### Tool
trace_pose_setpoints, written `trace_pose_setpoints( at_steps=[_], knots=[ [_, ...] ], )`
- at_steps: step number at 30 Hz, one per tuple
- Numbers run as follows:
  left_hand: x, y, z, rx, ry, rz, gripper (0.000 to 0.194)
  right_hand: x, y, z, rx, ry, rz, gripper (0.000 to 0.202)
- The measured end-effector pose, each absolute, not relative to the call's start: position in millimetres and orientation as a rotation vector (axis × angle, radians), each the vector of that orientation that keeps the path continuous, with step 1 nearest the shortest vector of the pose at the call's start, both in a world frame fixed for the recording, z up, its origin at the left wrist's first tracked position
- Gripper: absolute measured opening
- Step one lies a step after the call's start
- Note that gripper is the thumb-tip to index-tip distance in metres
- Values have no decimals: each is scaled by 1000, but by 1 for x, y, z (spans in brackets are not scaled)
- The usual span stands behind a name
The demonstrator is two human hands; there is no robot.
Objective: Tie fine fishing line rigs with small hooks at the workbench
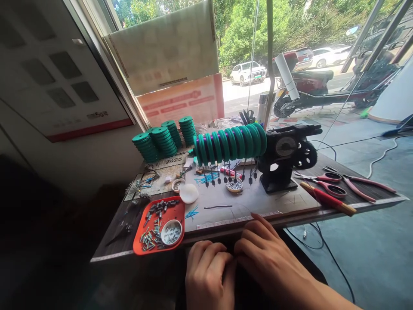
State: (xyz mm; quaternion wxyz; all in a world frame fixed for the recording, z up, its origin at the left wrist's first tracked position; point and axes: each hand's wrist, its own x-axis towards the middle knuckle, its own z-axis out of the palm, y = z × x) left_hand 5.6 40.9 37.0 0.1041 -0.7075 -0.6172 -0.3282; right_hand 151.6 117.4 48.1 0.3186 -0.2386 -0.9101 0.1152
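Observation:
My left hand (209,273) and my right hand (263,254) are close together, low in front of the table's near edge. Both have curled, closed fingers, and whatever they may pinch is hidden. On the right hand one finger sticks out toward the table. Beyond them a row of green spools (230,144) lies sideways on a black geared stand (279,157). Several dark strands with small weights (219,181) hang below the spools. A short dark strand (218,207) lies on the pale board (251,202) nearest my hands.
An orange tray (137,245) of metal pins and dark cylinders stands at left, with a white bowl (171,232) in it. Stacks of green spools (164,142) stand behind. Scissors (332,188), pliers (358,188) and a red-and-yellow stick (327,199) lie right. A dish of beads (234,185) sits mid-board.

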Motion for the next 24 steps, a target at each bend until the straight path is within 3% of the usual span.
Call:
trace_pose_setpoints(
  at_steps=[6, 9, 13, 24],
  knots=[
    [2, 40, 40, -2138, -1884, -938, 7, 150, 117, 50, -604, -2381, 295, 23],
    [-4, 40, 45, -2248, -1903, -802, 24, 152, 117, 50, -594, -2385, 315, 25],
    [-6, 41, 49, -2376, -1871, -748, 10, 152, 117, 49, -590, -2371, 367, 25],
    [-3, 42, 47, -2375, -1850, -804, 16, 152, 116, 54, -599, -2476, 554, 22]
  ],
)
